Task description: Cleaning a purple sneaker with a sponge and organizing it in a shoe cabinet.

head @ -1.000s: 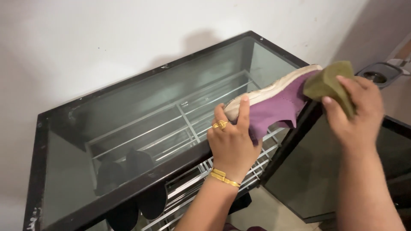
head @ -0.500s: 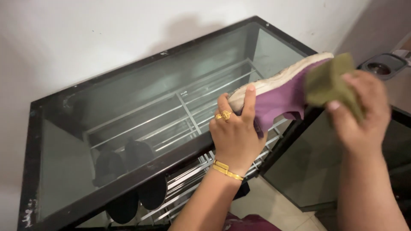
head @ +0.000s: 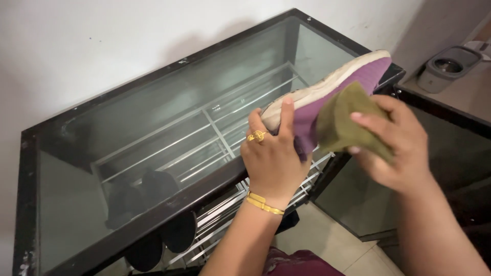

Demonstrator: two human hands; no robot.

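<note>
The black glass-topped shoe cabinet (head: 153, 202) has metal racks inside, and dark shoes (head: 163, 189) sit on them. Over its top, the left hand (head: 271, 158) grips the heel end of a purple shoe (head: 353, 84) with a dirty white sole. The right hand (head: 396, 148) is closed on a green cloth (head: 345, 120) pressed against the shoe's side.

A purple fabric shoe (head: 353, 84) is held above the black-framed glass-topped shoe cabinet (head: 153, 128), between the left hand (head: 273, 161) and the right hand (head: 394, 148); an olive-green cloth (head: 348, 122) is pressed against its side. Dark shoes (head: 153, 189) are kept on wire shelves (head: 215, 138) inside.
</note>
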